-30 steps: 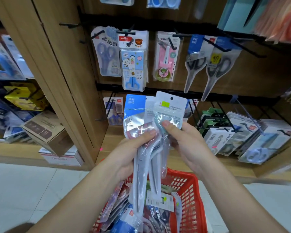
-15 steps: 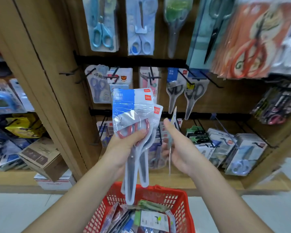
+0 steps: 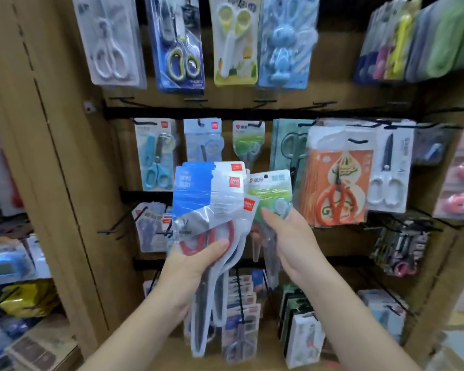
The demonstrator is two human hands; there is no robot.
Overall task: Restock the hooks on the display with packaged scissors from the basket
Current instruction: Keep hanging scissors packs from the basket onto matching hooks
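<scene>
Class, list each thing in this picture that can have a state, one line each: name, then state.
left hand, grips the blue-topped packs
blue-topped packs, held upright, on no hook
right hand, holds the green-topped pack
green-topped pack, held, not yet hung
matching green pack, hanging on its hook
orange pack, hanging on its hook

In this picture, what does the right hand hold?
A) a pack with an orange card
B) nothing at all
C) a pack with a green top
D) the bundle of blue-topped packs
C: the right hand pinches the green-topped pack by its lower part, while the left hand grips the blue-topped packs.
</scene>
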